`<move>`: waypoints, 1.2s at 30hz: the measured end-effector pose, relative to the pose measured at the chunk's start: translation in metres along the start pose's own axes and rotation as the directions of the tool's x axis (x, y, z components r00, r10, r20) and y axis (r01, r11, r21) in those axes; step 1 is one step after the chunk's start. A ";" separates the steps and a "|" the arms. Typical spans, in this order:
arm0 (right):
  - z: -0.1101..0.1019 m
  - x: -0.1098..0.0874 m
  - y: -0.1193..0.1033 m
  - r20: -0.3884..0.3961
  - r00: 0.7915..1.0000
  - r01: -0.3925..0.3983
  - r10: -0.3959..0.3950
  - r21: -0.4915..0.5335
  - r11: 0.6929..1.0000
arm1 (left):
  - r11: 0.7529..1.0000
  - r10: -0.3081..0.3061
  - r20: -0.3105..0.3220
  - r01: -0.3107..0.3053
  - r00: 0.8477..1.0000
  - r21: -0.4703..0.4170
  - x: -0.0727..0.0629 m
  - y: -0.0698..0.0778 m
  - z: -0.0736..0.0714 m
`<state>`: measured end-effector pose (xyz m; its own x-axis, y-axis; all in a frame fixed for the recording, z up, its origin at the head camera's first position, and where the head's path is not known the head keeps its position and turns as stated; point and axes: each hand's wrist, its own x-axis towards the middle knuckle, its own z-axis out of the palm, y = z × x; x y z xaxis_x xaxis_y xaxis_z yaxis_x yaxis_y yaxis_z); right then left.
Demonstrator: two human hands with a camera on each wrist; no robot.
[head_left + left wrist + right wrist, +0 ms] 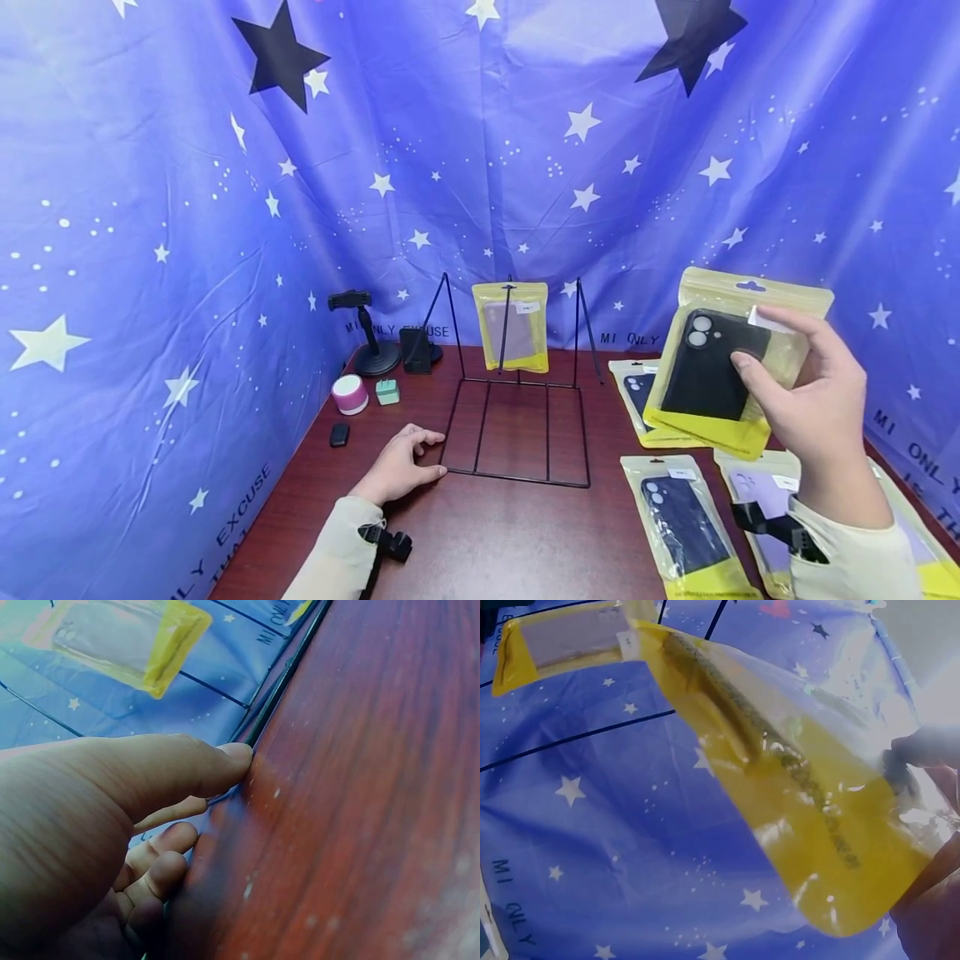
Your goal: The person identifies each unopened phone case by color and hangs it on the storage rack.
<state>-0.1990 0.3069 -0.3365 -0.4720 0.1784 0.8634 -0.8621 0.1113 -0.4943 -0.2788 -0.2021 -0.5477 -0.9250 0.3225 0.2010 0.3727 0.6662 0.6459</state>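
My right hand [817, 392] holds up a clear-and-yellow pouch with a black phone case [708, 358] inside, pinched between thumb and fingers at its right side. In the right wrist view the yellow end of this pouch [832, 847] fills the middle. A black wire display rack [525, 479] stands on the table. On its back hook hangs a pouch with a light purple phone case [510, 329]. My left hand [401, 467] grips the rack's front left corner. Its thumb [232, 757] lies against the wire, with the other fingers bent beside it.
More pouched cases lie at right: a dark one [682, 525], a purple one [761, 492] and another dark one [637, 387] behind. At left are a phone stand [375, 358], a pink-and-white round item [349, 394], a green charger [387, 392] and a small black item [339, 434].
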 end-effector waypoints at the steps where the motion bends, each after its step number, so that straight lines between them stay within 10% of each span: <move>1: 0.002 0.000 -0.003 0.001 1.000 -0.001 0.001 0.050 0.999 | 1.000 -0.002 0.001 0.002 1.000 -0.003 0.000 0.000 0.000; 13: 0.018 0.000 -0.033 0.036 0.998 0.048 -0.058 0.230 0.972 | 1.000 -0.012 0.007 0.012 1.000 -0.005 0.000 0.001 0.000; 36: 0.033 -0.009 -0.053 0.245 0.963 0.054 -0.114 0.238 0.970 | 1.000 0.010 0.001 -0.010 1.000 -0.017 0.000 0.002 -0.001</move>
<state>-0.1557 0.2678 -0.3145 -0.4015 -0.0802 0.9123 -0.9055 -0.1148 -0.4086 -0.2778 -0.2014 -0.5456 -0.9212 0.3297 0.2067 0.3805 0.6513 0.6565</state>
